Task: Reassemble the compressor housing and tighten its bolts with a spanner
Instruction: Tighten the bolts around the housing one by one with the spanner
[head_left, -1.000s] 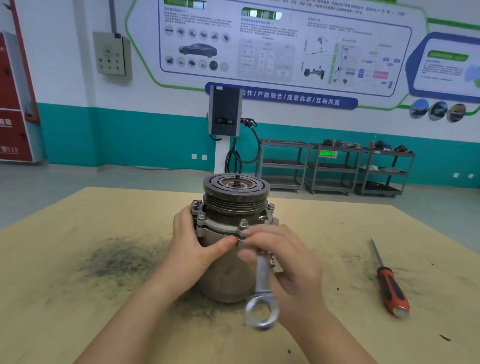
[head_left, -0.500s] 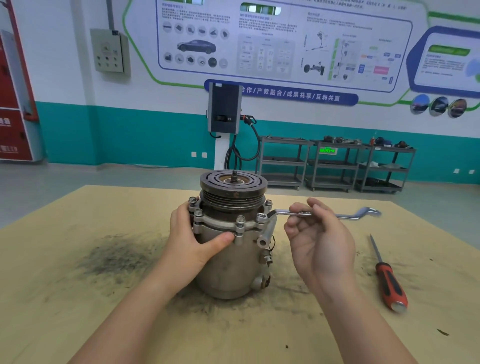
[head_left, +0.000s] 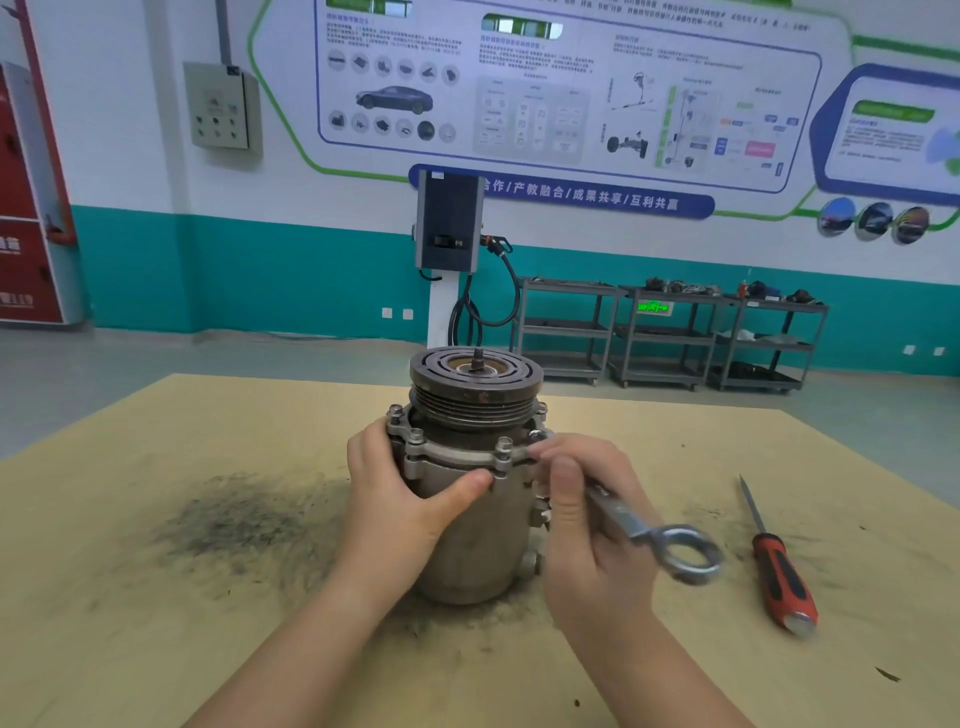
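- Steel spanner (head_left: 631, 517) has swung round since half a second ago: then it stuck out level to the right from the right-hand bolt, now its shank slants down toward the camera, free ring end low and near the right hand's wrist side.
- Right hand (head_left: 589, 525) holds the shank, its fingers (head_left: 563, 480) and thumb curled round it close to the working end; that end sits at the flange bolt (head_left: 535, 436) on the right, though the fingers hide whether it is fully seated on the head.
- Left hand (head_left: 402, 493) has not moved: palm on the side of the compressor (head_left: 470, 525), thumb pressed just under the flange, steadying it.
- Compressor stands upright on the table (head_left: 208, 623), pulley uppermost, in the same spot as before, in a patch of dark grit.
- Judged from the arc, this looks like one stroke of tightening on that bolt; a second ago the spanner hung at the front bolt (head_left: 503, 448), so work has passed round the flange.
- Other bolts show in place round the rim; whether they are snug cannot be told.
- Red-handled screwdriver (head_left: 779, 571) lies untouched to the right.
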